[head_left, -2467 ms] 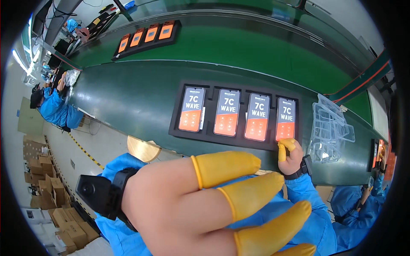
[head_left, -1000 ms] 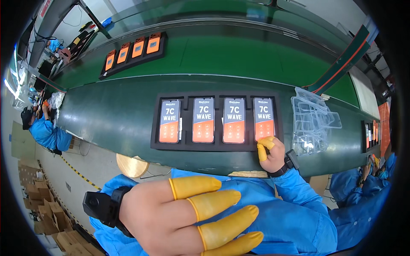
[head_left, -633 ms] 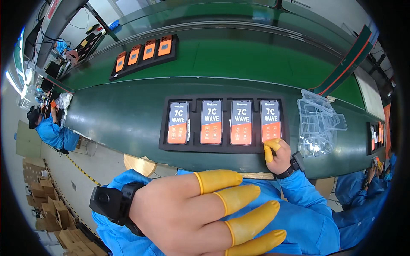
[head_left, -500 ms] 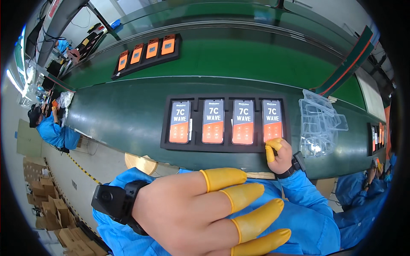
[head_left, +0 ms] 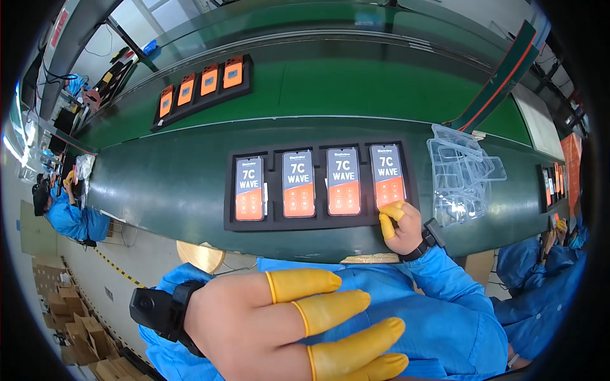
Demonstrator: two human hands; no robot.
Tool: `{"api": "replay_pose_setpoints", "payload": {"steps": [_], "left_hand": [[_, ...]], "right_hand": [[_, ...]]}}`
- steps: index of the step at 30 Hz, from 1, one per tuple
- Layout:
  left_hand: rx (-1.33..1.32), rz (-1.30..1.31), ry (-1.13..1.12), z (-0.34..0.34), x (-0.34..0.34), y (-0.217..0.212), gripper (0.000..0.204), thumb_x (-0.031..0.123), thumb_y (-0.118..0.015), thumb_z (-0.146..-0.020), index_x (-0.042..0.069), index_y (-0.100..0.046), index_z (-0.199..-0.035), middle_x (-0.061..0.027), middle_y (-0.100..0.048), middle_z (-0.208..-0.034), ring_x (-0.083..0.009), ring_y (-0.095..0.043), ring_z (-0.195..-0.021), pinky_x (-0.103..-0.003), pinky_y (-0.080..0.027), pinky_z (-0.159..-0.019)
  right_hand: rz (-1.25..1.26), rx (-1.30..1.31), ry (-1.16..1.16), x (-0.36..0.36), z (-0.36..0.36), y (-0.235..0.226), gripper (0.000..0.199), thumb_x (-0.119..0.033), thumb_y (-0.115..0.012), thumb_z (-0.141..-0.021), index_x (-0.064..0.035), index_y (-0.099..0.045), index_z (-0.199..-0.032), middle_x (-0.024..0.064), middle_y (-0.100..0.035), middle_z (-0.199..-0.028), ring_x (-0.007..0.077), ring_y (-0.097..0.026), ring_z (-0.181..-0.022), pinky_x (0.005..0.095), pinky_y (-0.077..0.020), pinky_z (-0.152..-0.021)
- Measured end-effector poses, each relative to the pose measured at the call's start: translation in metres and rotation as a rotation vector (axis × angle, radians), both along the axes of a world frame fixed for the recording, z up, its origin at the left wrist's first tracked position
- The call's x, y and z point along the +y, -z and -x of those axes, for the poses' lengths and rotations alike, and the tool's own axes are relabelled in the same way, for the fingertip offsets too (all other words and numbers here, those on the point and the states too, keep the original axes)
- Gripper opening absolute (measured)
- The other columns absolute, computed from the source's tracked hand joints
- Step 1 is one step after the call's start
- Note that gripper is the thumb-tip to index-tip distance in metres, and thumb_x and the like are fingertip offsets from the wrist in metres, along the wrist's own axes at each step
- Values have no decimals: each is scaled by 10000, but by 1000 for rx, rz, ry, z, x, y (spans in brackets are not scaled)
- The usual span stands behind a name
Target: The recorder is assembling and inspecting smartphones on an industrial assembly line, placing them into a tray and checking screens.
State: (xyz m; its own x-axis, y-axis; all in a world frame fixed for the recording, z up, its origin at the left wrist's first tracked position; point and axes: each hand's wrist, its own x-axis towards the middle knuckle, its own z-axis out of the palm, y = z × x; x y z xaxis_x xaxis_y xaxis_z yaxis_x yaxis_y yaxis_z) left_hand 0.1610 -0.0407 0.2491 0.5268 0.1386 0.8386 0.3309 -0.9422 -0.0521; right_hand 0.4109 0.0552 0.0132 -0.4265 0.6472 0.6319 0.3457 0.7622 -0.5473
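Close to the camera, my left hand [head_left: 254, 320] is held up with its yellow-capped fingers stretched out and apart, holding nothing visible. A black foam tray [head_left: 286, 223] on the green bench carries a row of several smartphones, each faced with a dark-and-orange film. Against the lower edge of the rightmost phone [head_left: 388, 173] is my right hand [head_left: 402, 230], thumb and forefinger curled together. Whether anything small is pinched there is hidden. The other phones, such as the leftmost phone [head_left: 249, 190], sit in their slots untouched.
Clear plastic trays [head_left: 460, 174] are heaped right of the foam tray. Another black tray [head_left: 238, 89] with orange phones stands on the raised green surface behind. A slanted green post [head_left: 492, 86] rises at the right. Co-workers in blue sit at far left and right; a round stool [head_left: 200, 254] stands below.
The whole view has shifted, so the bench and trays sit farther left in the picture. My left hand appears slightly lower and farther left. My right hand stays by the rightmost phone.
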Motion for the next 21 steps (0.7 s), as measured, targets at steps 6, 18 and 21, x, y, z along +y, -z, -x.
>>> {"api": "replay_pose_setpoints", "payload": {"steps": [6, 18, 21], "left_hand": [[-28, 74, 22, -5, 1, -1, 226, 196, -698, -764, 129, -764, -970, -57, -724, -1062, -250, -670, -871, -341, -543, -717], [90, 354, -45, -1, -10, -6, 208, 181, -667, -804, 208, -715, -1005, -25, -710, -1040, -209, -673, -860, -308, -514, -727], [-75, 148, 2, -8, 4, 2, 221, 190, -684, -774, 126, -761, -971, -52, -727, -1056, -245, -665, -905, -342, -547, -723]], "right_hand": [[-7, 6, -1, 3, 0, 1, 211, 29, -702, -743, -23, -654, -941, 131, -655, -796, 318, -637, -680, 392, -506, -612], [8, -3, 13, -1, -1, 3, 190, 23, -704, -740, -31, -658, -916, 127, -673, -818, 317, -645, -694, 388, -512, -621], [11, 1, -9, 0, 3, 3, 184, 22, -705, -739, -30, -660, -910, 125, -670, -809, 315, -642, -689, 389, -511, -618]]}}
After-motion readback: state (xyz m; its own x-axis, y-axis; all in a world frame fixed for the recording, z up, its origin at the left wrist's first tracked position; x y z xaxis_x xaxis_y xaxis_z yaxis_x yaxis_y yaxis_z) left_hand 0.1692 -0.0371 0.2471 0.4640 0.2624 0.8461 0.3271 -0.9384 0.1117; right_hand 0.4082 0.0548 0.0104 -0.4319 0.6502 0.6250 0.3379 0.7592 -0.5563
